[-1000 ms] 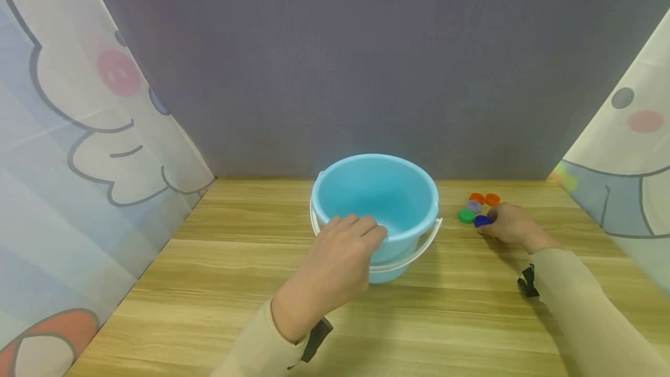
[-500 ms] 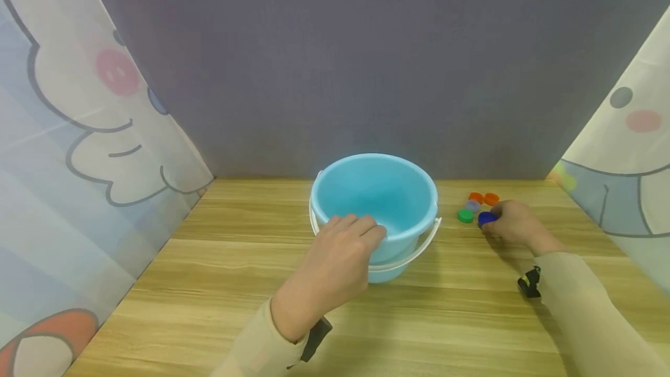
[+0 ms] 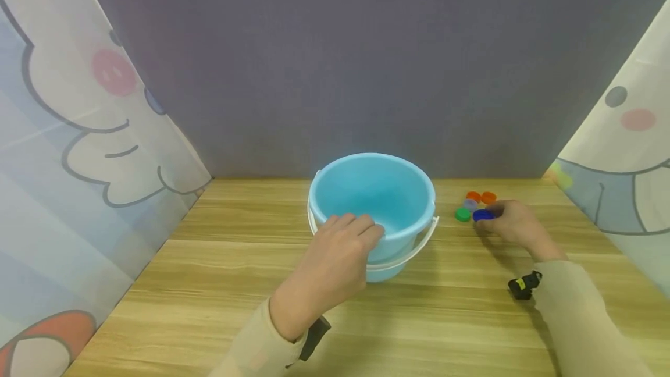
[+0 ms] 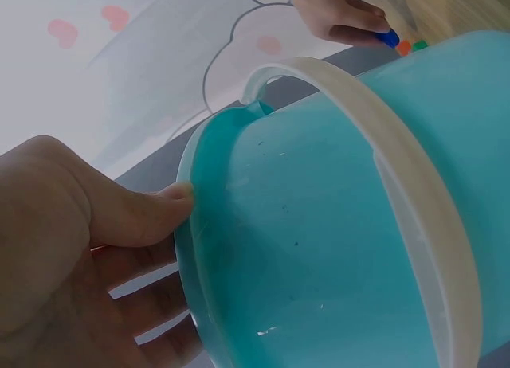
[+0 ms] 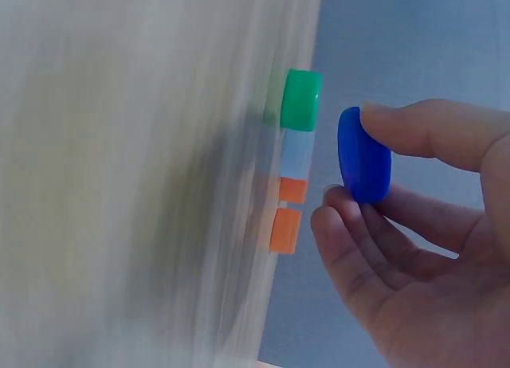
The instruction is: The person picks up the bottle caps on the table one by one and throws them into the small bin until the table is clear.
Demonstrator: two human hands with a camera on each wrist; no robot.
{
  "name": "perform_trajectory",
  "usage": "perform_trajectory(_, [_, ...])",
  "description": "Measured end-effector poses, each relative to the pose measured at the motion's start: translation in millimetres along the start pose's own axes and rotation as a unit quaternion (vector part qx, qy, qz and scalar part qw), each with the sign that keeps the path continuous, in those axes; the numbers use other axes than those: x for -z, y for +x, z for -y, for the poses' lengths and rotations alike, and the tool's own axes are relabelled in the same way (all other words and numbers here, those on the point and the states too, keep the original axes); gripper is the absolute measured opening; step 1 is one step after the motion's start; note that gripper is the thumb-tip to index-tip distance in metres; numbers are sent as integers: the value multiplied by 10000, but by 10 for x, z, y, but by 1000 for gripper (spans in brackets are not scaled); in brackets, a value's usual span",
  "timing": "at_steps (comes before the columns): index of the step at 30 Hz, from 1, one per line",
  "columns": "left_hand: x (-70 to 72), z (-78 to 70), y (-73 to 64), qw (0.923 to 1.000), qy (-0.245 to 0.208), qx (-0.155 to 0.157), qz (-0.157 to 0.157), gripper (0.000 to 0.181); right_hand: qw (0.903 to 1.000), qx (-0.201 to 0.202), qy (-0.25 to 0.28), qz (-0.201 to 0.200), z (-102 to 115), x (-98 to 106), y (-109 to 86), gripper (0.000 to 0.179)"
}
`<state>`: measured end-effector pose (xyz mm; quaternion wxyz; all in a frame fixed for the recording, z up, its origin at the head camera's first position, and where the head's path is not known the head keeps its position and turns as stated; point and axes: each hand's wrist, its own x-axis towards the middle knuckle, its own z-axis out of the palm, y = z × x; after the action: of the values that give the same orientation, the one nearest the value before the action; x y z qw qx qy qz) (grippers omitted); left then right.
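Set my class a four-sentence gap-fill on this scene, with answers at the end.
The right hand pinches the ____ cap.
The bucket is gripped by the ____ hand.
The number of orange caps on the table is ____.
The colour of the bucket's handle is ____.

Missing words: blue; left; two; white.

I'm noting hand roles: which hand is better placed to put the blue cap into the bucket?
Probably the right hand: it pinches the blue cap, to the right of the bucket. The left hand grips the bucket's rim, apart from the cap.
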<state>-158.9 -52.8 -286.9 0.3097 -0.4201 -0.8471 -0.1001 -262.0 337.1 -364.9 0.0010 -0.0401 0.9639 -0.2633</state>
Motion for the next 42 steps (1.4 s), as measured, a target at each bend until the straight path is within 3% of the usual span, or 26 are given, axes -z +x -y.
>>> perform_trajectory(10, [1,6,-7,10000,-10,6,11,37,9991,-140,236,-316,41,-40,-58,65])
perform_trajectory(24, [7,9,-7,9999,-99,19,33,34,9954,-274,862,-302,242,-83,-55,67])
perform_trajectory(42, [-11,-9,-7,10000,-8,-4,-91,35,9939,29,982,-506,470,-177,-25,67])
